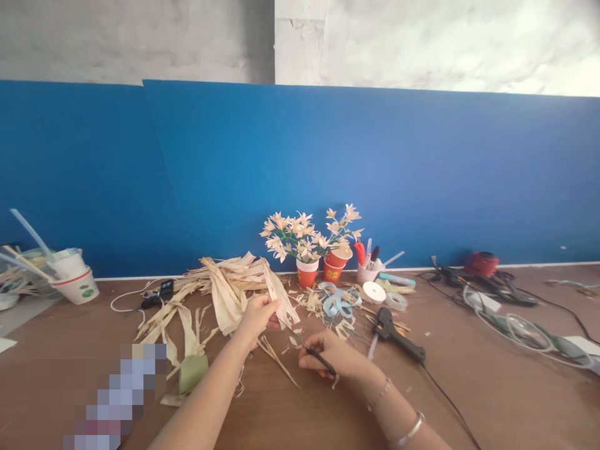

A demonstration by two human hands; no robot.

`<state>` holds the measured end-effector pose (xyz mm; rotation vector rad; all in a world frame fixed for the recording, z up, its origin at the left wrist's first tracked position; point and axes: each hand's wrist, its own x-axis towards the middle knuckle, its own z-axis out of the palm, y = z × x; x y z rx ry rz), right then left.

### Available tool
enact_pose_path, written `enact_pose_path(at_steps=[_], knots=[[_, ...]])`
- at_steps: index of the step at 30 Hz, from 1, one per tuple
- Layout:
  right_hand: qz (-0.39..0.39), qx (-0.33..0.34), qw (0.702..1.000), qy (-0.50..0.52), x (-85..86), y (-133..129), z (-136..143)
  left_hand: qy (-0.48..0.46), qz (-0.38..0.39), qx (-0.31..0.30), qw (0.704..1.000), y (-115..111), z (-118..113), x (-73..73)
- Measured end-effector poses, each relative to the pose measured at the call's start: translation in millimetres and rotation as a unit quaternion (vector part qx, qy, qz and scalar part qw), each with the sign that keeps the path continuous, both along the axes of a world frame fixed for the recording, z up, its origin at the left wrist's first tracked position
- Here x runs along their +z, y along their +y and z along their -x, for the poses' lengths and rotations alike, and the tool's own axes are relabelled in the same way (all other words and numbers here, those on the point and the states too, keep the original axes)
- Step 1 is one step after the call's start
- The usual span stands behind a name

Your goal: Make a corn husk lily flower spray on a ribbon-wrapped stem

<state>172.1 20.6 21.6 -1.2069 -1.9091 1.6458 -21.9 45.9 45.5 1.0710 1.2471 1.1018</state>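
Pale dried husk piece (282,297) pinched between thumb and fingers of left hand (259,320), fingers nearly closed, piece sticking up and out past the fingertips. Right hand (330,355) just to its right, a bit nearer the body, fingers curled round a dark-handled tool (320,360), looks like scissors; its thin tip points up-left toward the husk piece, can't tell if blades are apart. Big heap of dried husks (225,281) beyond and left of left hand, loose strips trailing toward the left forearm. Green roll (194,373) on the table just left of that forearm. Small black device (164,291) with white cord farther left, past the heap. Straight ahead of both hands: red cups (307,275) with pale artificial flowers (297,234) on green stems. Light blue ribbon (338,301) in loops beyond right hand, scraps around it; white roll (374,292) right of the ribbon, pen cup (367,273) behind that roll. Black glue gun (398,336) lies right of right hand, near the wrist, cord running back toward the body. Tangled cables (506,294) well off to the right. White cup (77,285) well left of left hand. Brown table (276,419) under everything, blue partition (300,150) behind.
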Motion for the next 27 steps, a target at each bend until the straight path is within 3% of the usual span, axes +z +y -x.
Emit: enact_pose_path(at_steps=[18,27], knots=[[-0.036,0.003,0.999,0.032,-6.9,4.2,-1.1,-0.040,-0.009,0.004,0.999,0.7,0.7,1.2],[-0.053,-0.009,0.998,0.028,2.6,0.9,1.4,-0.097,-0.004,0.032,0.995,-1.2,-2.9,2.0]])
